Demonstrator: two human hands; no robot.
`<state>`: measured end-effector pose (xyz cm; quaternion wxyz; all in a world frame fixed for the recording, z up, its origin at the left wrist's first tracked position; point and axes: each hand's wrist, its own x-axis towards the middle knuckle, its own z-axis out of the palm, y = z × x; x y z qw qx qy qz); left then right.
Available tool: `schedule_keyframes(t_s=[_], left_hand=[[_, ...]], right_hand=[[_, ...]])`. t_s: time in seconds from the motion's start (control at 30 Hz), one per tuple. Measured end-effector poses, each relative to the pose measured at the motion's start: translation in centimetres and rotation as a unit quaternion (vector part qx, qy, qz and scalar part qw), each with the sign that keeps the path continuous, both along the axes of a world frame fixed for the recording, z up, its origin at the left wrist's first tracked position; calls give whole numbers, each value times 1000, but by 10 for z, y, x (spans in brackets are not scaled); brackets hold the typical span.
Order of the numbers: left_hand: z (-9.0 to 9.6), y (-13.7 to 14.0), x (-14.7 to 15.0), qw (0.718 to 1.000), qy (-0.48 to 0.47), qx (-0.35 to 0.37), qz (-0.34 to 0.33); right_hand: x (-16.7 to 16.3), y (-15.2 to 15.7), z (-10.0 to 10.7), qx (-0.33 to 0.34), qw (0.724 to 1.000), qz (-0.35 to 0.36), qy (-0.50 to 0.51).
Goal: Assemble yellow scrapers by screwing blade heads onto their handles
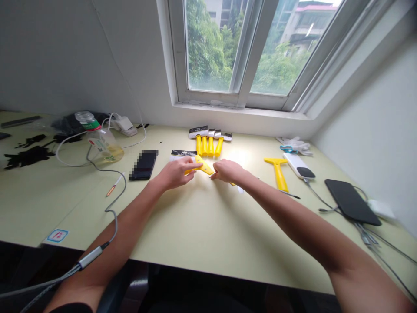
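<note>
My left hand [179, 172] is closed around a yellow scraper [203, 165], whose wide head points right, toward my other hand. Small round screw-like spots show on that head. My right hand [226, 170] has its fingers pinched at the lower corner of the head; a tiny shiny bit shows at the fingertips, too small to name. Several yellow scraper handles [204, 146] lie side by side behind my hands, with black-and-white cards at their tops. Another yellow scraper [279, 174] lies to the right. Beneath my right wrist, a yellow piece and a white strip [240, 190] are partly hidden.
On the left are a phone [143, 165], a cigarette [114, 186], a tilted plastic bottle [104, 141] and a grey cable. A white device [299, 165], a black power bank [352, 201], cables and white gloves [295, 145] lie at right. The window wall bounds the back.
</note>
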<state>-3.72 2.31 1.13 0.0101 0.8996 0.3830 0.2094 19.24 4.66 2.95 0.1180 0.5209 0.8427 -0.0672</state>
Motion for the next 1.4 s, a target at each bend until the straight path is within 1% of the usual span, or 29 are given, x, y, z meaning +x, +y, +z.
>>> schedule_keyframes(t_s=[0.13, 0.27, 0.37, 0.53, 0.63, 0.73, 0.83, 0.9, 0.93, 1.0, 1.07, 1.13, 1.2, 1.3, 1.4], left_hand=[[-1, 0, 1, 1000, 0, 1, -1], [-2, -1, 2, 1000, -4, -7, -8], [-3, -2, 4, 1000, -1, -3, -13], [-3, -3, 4, 1000, 3, 13, -7], [-3, -2, 3, 1000, 5, 13, -9], [-5, -2, 3, 1000, 8, 14, -15], [-5, -4, 7, 1000, 0, 21, -21], [-4, -7, 11, 999, -12, 30, -29], [-4, -9, 13, 999, -19, 36, -34], [-3, -12, 17, 997, -29, 49, -47], [-4, -15, 21, 996, -35, 64, -58], [-5, -17, 24, 994, -37, 76, -64], [-5, -18, 27, 993, -37, 84, -68], [-6, -21, 30, 993, -34, 87, -77], [-6, -23, 31, 993, -26, 79, -80]], right_hand=[[4, 10, 6, 8, 1000, -15, -2], [21, 6, 16, 1, 1000, -21, -8], [26, 2, 17, -5, 1000, -19, -13], [7, 3, 5, -13, 1000, -25, -6], [-3, 8, 6, -4, 999, -34, 8], [0, 12, 17, -11, 999, -41, 27], [10, 12, 36, -47, 997, -42, 50], [18, 8, 47, -106, 988, -38, 106], [21, 5, 51, -144, 978, -38, 147], [25, -2, 55, -215, 949, -44, 228], [29, -8, 54, -259, 922, -58, 280], [33, -12, 51, -277, 906, -71, 312], [37, -15, 48, -278, 897, -75, 335], [41, -16, 46, -280, 895, -65, 342], [43, -19, 45, -273, 900, -65, 332]])
